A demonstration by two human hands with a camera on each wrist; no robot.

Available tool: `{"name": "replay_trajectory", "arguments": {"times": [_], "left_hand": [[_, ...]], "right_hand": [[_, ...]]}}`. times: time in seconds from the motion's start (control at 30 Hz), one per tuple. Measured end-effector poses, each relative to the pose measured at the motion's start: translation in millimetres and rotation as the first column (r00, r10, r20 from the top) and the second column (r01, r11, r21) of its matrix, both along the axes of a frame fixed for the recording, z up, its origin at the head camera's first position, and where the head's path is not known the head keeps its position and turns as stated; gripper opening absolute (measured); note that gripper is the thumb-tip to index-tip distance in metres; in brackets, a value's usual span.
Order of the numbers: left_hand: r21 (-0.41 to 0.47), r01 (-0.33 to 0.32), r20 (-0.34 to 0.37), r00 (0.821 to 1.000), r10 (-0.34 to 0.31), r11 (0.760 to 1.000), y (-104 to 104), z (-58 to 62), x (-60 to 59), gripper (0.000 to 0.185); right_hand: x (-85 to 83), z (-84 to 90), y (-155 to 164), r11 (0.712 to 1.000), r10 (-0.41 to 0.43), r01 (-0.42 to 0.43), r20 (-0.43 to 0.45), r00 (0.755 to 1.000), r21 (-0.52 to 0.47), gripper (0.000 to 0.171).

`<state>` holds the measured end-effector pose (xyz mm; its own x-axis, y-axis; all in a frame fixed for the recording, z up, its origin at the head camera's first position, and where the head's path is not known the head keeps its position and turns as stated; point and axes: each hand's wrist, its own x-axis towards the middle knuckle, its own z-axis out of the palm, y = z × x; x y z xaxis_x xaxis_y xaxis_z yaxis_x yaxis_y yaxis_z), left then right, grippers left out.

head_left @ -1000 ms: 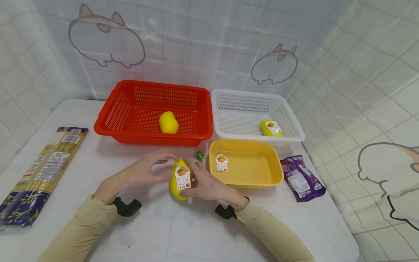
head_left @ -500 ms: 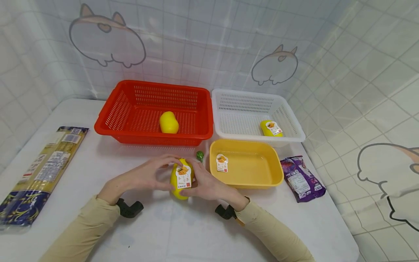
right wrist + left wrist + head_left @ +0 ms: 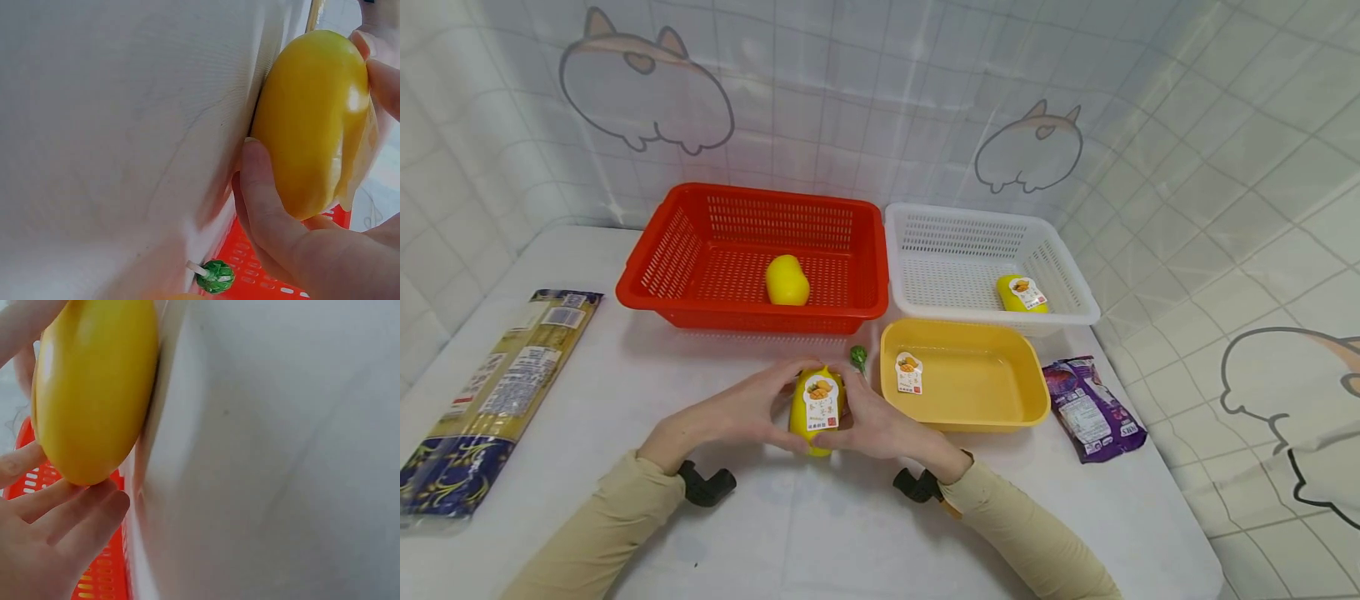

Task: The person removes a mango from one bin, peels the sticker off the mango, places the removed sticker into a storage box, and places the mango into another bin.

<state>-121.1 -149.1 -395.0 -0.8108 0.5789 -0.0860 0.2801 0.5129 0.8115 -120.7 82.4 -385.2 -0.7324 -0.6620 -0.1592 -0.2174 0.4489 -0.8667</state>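
A yellow mango (image 3: 808, 408) with a white sticker (image 3: 822, 402) printed with mangoes lies on the table in front of me. My left hand (image 3: 741, 412) holds it from the left, the thumb at its near end and fingertips at its far end. On the other side my right hand (image 3: 880, 417) grips it, fingers and thumb bent around it. In the right wrist view the sticker's edge (image 3: 359, 165) stands partly off the mango's skin. The mango's smooth yellow side (image 3: 97, 394) fills the left wrist view's upper left, with fingers against its end.
A red basket (image 3: 752, 317) holding one mango (image 3: 787, 281) and a white basket (image 3: 992, 315) holding a stickered mango (image 3: 1018, 293) stand behind. Nearer are a yellow tub (image 3: 970, 400) with a sticker, a green lollipop (image 3: 858, 356), a purple packet (image 3: 1093, 412) and a noodle pack (image 3: 512, 392).
My left hand has moved right and closed in against the mango; its fingers left the sticker's top for the mango's side. The right hand has hardly moved.
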Motion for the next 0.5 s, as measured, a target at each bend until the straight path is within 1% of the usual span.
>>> {"name": "replay_trajectory", "arguments": {"times": [0.2, 0.3, 0.4, 0.5], "left_hand": [[-0.001, -0.011, 0.002, 1.000, 0.011, 1.000, 2.9, -2.5, -0.1, 0.108], [-0.013, -0.021, 0.011, 1.000, 0.021, 1.000, 4.1, -2.4, 0.0, 0.110], [-0.030, -0.027, 0.013, 1.000, 0.027, 0.999, 4.9, -2.0, 0.4, 0.110], [-0.046, -0.025, -0.004, 1.000, 0.025, 0.999, 5.5, -2.1, 0.5, 0.109]], "right_hand": [[-0.3, 2.0, 0.4, 1.000, 0.012, -0.012, 0.015, 1.000, -0.013, 0.084], [-0.9, 1.9, 1.0, 1.000, 0.007, -0.007, 0.013, 1.000, -0.002, 0.082], [-0.1, 3.6, 2.0, 0.999, -0.007, 0.007, -0.003, 1.000, 0.034, 0.077], [2.2, 6.7, 2.6, 0.996, -0.018, 0.022, -0.051, 0.999, 0.091, 0.071]]}}
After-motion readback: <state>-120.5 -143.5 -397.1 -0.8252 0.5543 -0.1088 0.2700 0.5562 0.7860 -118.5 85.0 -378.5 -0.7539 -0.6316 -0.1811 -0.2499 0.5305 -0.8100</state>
